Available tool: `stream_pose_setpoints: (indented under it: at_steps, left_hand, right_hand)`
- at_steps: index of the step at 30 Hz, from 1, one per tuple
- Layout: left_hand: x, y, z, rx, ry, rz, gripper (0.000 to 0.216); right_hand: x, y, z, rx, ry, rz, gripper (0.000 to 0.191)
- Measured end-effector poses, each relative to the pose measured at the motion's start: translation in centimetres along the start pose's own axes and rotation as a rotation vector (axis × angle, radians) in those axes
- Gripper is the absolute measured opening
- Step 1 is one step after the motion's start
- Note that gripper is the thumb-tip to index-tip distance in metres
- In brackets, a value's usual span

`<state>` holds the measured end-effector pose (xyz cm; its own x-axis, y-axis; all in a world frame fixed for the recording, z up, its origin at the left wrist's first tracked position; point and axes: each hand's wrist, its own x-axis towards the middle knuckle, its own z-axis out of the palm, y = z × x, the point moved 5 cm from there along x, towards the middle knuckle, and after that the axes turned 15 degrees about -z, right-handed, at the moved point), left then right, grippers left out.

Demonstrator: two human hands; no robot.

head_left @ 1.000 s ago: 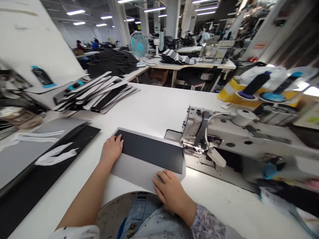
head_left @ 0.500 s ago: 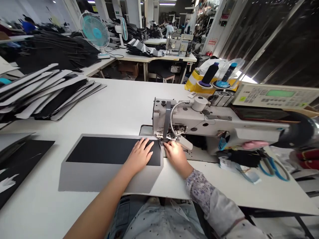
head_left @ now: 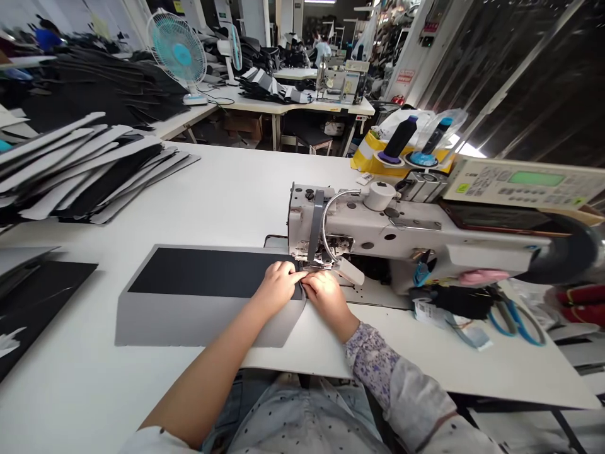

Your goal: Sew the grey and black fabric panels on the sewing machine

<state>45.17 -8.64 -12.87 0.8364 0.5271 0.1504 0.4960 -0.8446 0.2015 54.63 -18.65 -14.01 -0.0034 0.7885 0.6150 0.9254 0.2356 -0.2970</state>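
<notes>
A grey fabric panel [head_left: 198,318] with a black rectangular piece [head_left: 203,272] on it lies flat, its right end by the needle area of the sewing machine [head_left: 368,221]. My left hand [head_left: 278,289] is on that right end, fingers curled and thumb stretched toward the other hand; it grips the panel's edge. Just right of the panel, my right hand [head_left: 328,297] has its fingers pinched at the same edge, close below the presser foot. The fingertips of both hands nearly meet there, and they partly hide the edge between them.
Stacked grey and black pieces [head_left: 80,170] lie at left, with a black sheet [head_left: 47,299] nearer. Blue-handled scissors [head_left: 524,325] and a dark cloth [head_left: 466,302] are at right. Thread cones [head_left: 399,140] stand behind the machine. A fan [head_left: 177,50] stands farther back.
My left hand has gone from lying flat with spread fingers to curled at the panel's right edge, closer to my right hand. The panel appears slightly farther up in view.
</notes>
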Motion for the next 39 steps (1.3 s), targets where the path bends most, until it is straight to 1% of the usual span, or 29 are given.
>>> stream_pose_setpoints:
  at_steps: [3,8,10,12,14,17,21,24,27,30,31,33,35,37,39]
  left_hand:
    - [0.0,-0.3,0.3,-0.028,-0.009,0.0,0.048]
    - [0.2,-1.8,0.3,-0.113,-0.058,-0.037,0.043]
    - [0.6,-2.3,0.1,-0.173,-0.047,-0.061,0.04]
    - [1.3,-2.9,0.0,-0.207,-0.009,-0.086,0.034]
    - [2.0,-3.3,0.2,-0.198,0.03,-0.104,0.03]
    - [3.3,-3.9,0.6,-0.141,0.056,-0.095,0.025]
    - [5.3,-4.3,1.0,-0.064,0.06,-0.078,0.024]
    - [6.0,-4.2,0.9,-0.037,0.06,-0.082,0.025]
    - [5.0,-3.6,0.6,-0.024,0.073,-0.071,0.026]
    - [2.1,-3.0,0.2,-0.03,0.099,-0.036,0.029]
    - [1.0,-3.0,0.1,-0.024,0.109,-0.045,0.03]
    - [-0.8,-3.3,-0.2,0.0,0.136,-0.116,0.032]
    - [-1.9,-3.6,-0.4,0.027,0.162,-0.204,0.032]
    - [-2.3,-3.6,-0.7,0.05,0.176,-0.252,0.03]
    - [-2.4,-3.3,-1.1,0.075,0.172,-0.258,0.028]
  right_hand:
    - [-0.2,0.2,-0.3,0.005,0.013,0.061,0.018]
    - [-0.1,0.0,-0.2,-0.02,-0.066,0.04,0.02]
    - [0.1,0.1,0.0,-0.052,-0.106,0.043,0.022]
    - [0.3,0.3,0.4,-0.096,-0.143,0.057,0.024]
    - [0.5,0.5,0.9,-0.147,-0.178,0.073,0.026]
    - [0.7,1.0,1.6,-0.203,-0.215,0.105,0.027]
    - [0.5,1.6,2.4,-0.222,-0.235,0.149,0.03]
    - [0.3,1.7,2.4,-0.206,-0.232,0.144,0.029]
    - [0.5,1.4,2.0,-0.206,-0.22,0.122,0.029]
    - [0.6,1.1,1.7,-0.223,-0.219,0.105,0.029]
    - [0.7,1.0,1.6,-0.221,-0.214,0.105,0.03]
    - [0.7,1.0,1.2,-0.203,-0.183,0.126,0.03]
    - [0.8,1.1,0.8,-0.185,-0.139,0.165,0.028]
    - [1.0,1.2,0.5,-0.182,-0.105,0.213,0.027]
    - [1.3,1.1,0.3,-0.199,-0.091,0.261,0.026]
